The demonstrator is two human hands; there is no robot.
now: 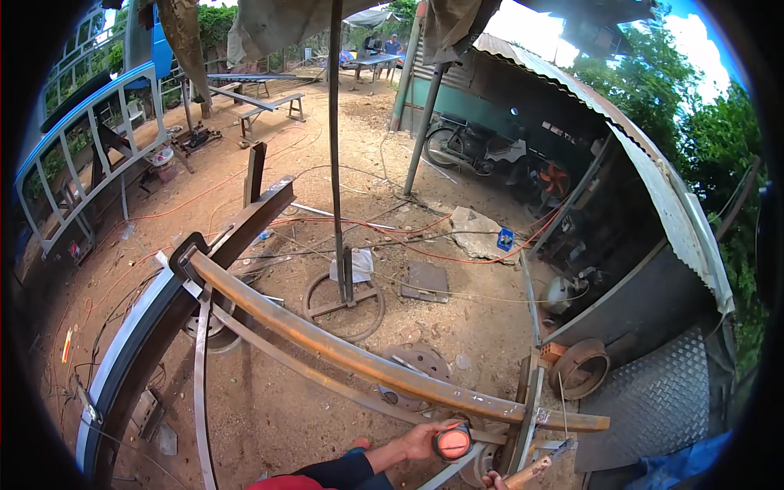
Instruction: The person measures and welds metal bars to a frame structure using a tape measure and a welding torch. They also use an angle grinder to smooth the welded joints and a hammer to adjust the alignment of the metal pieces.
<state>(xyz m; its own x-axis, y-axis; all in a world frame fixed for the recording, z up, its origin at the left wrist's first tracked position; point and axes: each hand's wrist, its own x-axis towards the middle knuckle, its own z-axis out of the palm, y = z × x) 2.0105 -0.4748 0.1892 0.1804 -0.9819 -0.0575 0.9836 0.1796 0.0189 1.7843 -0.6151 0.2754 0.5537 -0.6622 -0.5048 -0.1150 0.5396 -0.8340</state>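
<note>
left hand (421, 439) wrapped round orange tape measure (452, 442), just under rusty curved bar (359, 359). right hand (493, 481) at bottom edge, gripping wooden-handled tool (535, 467). advice: keep tape flat against bar, tool clear.

Right hand (492, 481) and its wooden handle (531, 471) cut off below.

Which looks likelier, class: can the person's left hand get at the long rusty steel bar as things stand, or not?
Probably yes: the left hand, holding an orange tape measure, sits just under the rusty bar, with nothing visible between them.
</note>
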